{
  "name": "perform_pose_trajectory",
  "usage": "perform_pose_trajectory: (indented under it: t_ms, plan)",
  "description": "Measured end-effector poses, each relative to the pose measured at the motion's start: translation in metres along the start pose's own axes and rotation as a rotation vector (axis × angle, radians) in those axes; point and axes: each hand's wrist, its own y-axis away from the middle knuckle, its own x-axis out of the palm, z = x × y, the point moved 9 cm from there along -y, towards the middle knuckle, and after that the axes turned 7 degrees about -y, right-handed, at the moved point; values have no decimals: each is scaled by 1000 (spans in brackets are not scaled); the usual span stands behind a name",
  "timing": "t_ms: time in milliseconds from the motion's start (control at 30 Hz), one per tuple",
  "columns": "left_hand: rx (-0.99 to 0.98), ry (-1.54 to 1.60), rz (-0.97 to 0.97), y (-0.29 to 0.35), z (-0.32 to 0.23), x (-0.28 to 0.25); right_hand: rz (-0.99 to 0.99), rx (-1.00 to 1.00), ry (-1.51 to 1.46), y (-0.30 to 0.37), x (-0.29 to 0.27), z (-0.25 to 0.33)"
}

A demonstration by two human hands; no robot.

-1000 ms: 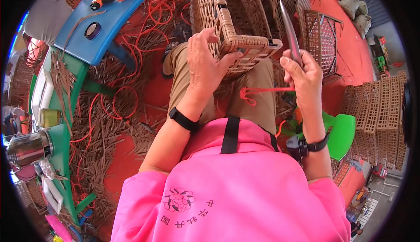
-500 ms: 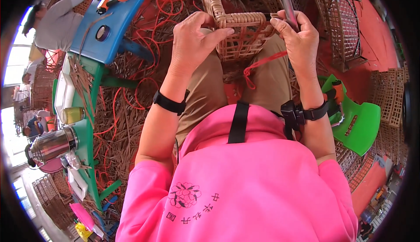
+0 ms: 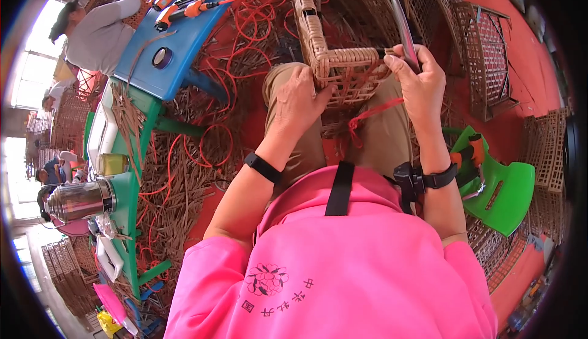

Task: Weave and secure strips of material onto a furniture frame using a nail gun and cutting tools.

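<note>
The woven basket (image 3: 349, 57) is seen at the top centre of the frame, its near end set above the tan trousers (image 3: 395, 128), between or just over the knees; by this placing it seems to be kept from rocking, with one wrapped corner facing the hands. The left hand (image 3: 295, 100) is set at that corner, the thumb laid along the woven wall and the other fingers bent at its left side, apparently for steadying; the fingertips are partly hidden, so whether a firm grip is closed cannot be told.

By the right hand (image 3: 422, 85) a pointed metal tool (image 3: 402, 23) is gripped in closed fingers, its tip directed to the top of the frame, probably so that thumb and forefinger are left free at the right end of the basket's rim. The basket thus lies between the two hands, just beside the right fingertips and against the left thumb.

A red cord (image 3: 375, 112) is seen below the basket. At the upper left, orange-and-black power tools (image 3: 184, 13) and a roll of tape (image 3: 162, 58) are laid on a blue worktop (image 3: 195, 42), seemingly for easy reach.
</note>
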Motion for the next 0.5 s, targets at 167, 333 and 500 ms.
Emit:
perform_pose_trajectory:
  t_ms: [167,333,500]
  plan:
    - [70,39,95,-2,2,2,8,-52,14,1,-2,5]
    - [104,75,90,-2,-5,-19,48,109,-124,9,-6,15]
    - [-59,258,-175,-4,-17,-55,83,26,-112,16,-10,49]
